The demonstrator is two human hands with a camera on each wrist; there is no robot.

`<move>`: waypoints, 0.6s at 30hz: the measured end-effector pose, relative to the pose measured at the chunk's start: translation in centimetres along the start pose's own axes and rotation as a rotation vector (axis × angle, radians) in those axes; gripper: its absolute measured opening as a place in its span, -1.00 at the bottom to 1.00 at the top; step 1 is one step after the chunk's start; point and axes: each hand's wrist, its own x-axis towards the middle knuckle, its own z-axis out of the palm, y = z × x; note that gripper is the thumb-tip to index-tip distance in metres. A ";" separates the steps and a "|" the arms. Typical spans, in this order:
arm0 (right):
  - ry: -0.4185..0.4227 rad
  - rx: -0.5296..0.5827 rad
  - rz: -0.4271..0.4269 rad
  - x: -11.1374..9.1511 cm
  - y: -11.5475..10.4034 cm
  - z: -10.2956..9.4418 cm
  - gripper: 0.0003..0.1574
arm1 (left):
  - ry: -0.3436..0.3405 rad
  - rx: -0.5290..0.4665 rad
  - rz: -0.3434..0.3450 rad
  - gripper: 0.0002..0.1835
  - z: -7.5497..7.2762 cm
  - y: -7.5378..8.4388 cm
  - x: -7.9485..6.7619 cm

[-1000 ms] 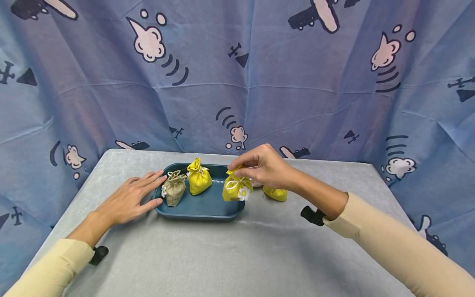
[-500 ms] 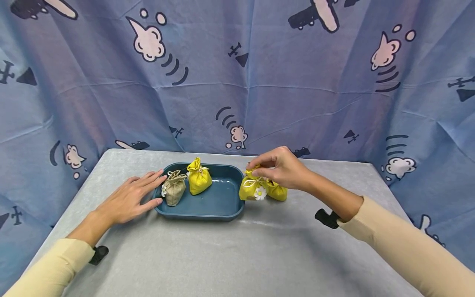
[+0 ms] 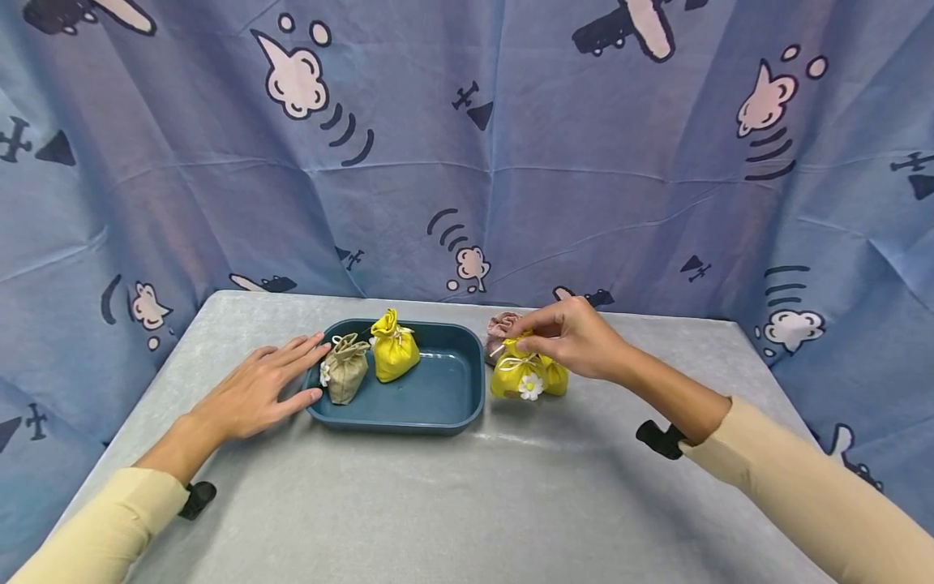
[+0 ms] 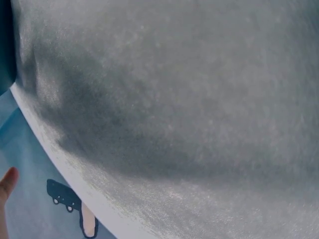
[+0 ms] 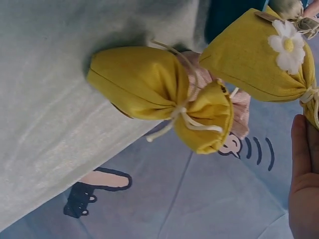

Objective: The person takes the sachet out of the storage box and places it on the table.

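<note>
My right hand [image 3: 576, 337] pinches the gathered neck of a yellow drawstring pouch [image 3: 511, 383], which has a white flower on its front. This pouch hangs just right of a blue tray [image 3: 397, 427]. Behind it stand a second yellow pouch [image 3: 558, 379] and a pink pouch [image 3: 502, 327], both partly hidden; the right wrist view shows the second yellow pouch [image 5: 134, 79] on the table. With fingers spread, my left hand [image 3: 251, 389] rests at the tray's left rim. Inside the tray sit a beige pouch [image 3: 346, 377] at the left and a yellow pouch [image 3: 396, 355] beside it.
The grey cloth-covered table [image 3: 409, 511] extends in front of the tray and to both sides. A blue printed curtain [image 3: 409, 146] hangs behind the table's back edge.
My right hand has carried the yellow pouch rightward, from over the tray's right end to beside the tray. The left hand stays at the rim.
</note>
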 end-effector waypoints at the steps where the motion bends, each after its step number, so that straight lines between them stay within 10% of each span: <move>1: -0.001 0.000 -0.001 -0.1 0.2 0.1 -0.80 | -0.003 0.000 0.001 -0.27 0.0 0.0 0.0; 18: 0.024 0.080 0.036 0.1 3.3 3.2 -0.79 | -0.015 -0.014 -0.031 -0.27 0.0 0.1 0.1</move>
